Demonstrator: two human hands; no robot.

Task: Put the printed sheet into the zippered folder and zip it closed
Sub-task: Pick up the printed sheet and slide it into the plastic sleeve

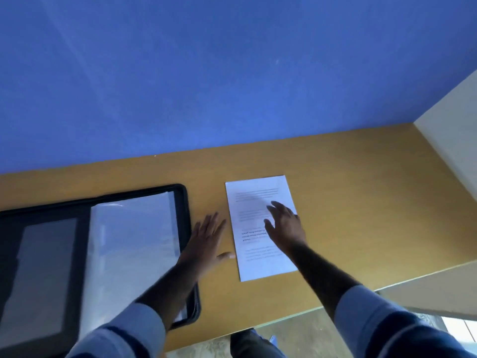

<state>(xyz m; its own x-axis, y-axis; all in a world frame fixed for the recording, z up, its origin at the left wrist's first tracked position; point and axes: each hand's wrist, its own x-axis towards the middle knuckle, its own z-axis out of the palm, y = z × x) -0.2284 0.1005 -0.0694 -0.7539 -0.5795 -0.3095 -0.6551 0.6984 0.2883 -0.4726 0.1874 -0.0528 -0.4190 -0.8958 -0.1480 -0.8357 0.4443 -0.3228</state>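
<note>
The printed sheet (255,200) lies flat on the wooden desk (348,202), right of centre. A black zippered folder (184,202) lies open at the left, with clear plastic sleeves (129,241) showing inside. My right hand (285,224) is spread over the sheet with its fingers straight and loosely apart; whether it touches the paper I cannot tell. Between folder and sheet is my left hand (206,241), flat and open, its thumb reaching the sheet's left edge. Neither hand holds anything.
A blue wall (206,73) stands right behind the desk. A pale panel (454,140) closes off the right side. The desk's front edge runs close to me, with the floor and my legs (253,344) below it.
</note>
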